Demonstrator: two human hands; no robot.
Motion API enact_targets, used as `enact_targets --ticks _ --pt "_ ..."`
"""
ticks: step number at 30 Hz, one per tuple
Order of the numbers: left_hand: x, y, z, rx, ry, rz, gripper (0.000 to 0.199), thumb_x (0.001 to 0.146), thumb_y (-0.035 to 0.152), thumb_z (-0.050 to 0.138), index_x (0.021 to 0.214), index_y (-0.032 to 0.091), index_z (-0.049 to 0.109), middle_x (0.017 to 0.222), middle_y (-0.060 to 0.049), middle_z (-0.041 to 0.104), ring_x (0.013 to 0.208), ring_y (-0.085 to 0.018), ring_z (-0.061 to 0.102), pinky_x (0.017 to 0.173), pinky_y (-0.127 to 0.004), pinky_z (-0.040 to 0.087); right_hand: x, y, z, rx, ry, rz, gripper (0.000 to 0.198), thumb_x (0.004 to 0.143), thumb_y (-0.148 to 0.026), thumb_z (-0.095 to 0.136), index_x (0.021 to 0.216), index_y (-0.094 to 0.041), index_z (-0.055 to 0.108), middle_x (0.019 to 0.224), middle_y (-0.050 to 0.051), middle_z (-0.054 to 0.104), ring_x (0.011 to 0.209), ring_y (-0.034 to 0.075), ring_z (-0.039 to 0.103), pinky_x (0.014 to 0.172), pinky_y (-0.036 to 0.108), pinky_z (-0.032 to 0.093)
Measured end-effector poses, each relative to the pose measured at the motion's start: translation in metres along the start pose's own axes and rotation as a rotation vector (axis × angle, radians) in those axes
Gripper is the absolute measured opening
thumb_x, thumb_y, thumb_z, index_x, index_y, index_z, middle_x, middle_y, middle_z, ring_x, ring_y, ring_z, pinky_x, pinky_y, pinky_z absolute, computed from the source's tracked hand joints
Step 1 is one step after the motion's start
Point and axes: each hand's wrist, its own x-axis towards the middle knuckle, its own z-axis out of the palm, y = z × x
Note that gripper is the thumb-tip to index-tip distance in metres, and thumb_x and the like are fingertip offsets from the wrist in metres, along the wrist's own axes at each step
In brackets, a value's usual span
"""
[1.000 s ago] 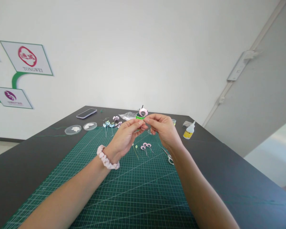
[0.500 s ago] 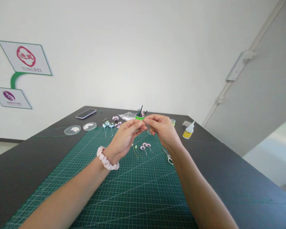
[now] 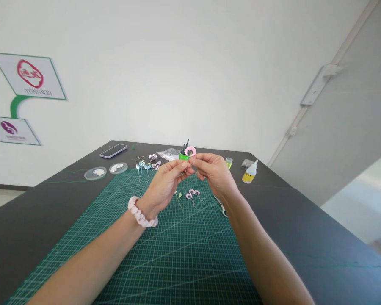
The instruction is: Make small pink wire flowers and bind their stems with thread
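Above the mat, a pink wire-rimmed flower petal (image 3: 194, 149) stands up at the meeting fingertips of both hands. My left hand (image 3: 165, 181), with a pale pink scrunchie at its wrist, is closed in a pinch at the base of the petal. Thumb and forefinger of my right hand (image 3: 216, 171) pinch right beside it, at the petal's lower edge. The fingers mostly hide its stem. Below on the mat lie several purple-pink wire petals (image 3: 189, 196) and a small green leaf on a wire (image 3: 179, 195).
A green cutting mat (image 3: 165, 254) covers the dark table. Scissors (image 3: 224, 211) lie partly behind my right wrist. Farther back are a glue bottle (image 3: 250, 172), a green pen cup (image 3: 183, 157), blue wire petals (image 3: 147, 167), a phone (image 3: 113, 151) and shallow dishes (image 3: 95, 178) with white pieces.
The pink petal has turned from nearly edge-on to show its round open face above the fingertips. Both hands stay pinched together in almost the same place.
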Motion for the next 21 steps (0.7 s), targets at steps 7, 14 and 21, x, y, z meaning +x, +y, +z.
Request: enact_targets --ticks 7,14,21 --pt "0.0004 0.0 -0.0008 0.007 0.01 0.003 0.018 0.079 0.029 0.071 0.067 0.016 0.069 0.071 -0.001 0.064 0.076 -0.013 0.058 0.087 -0.031 0.046 -0.0004 0.0022 0.0003 0.023 0.0 0.013 0.014 0.066 -0.032 0.077 0.066 -0.018 0.073 0.052 -0.004 0.06 0.039 0.005 0.035 0.038 0.022 0.027" --pt "-0.0013 -0.0006 0.0014 0.012 0.033 0.011 0.015 0.08 0.026 0.068 0.069 0.016 0.07 0.071 -0.001 0.065 0.075 -0.013 0.058 0.086 -0.032 0.046 -0.0014 0.0013 0.0003 0.041 0.004 0.022 0.016 0.064 -0.032 0.078 0.065 -0.017 0.072 0.047 -0.005 0.055 0.038 0.005 0.033 0.038 0.022 0.026" --pt "-0.005 0.0016 0.0067 0.021 0.04 0.026 0.016 0.082 0.025 0.066 0.069 0.017 0.07 0.072 -0.002 0.065 0.076 -0.014 0.059 0.087 -0.032 0.046 -0.004 -0.0034 0.0012 0.04 -0.004 0.012 0.021 0.063 -0.037 0.08 0.063 -0.017 0.071 0.048 -0.005 0.056 0.038 0.005 0.032 0.038 0.022 0.025"
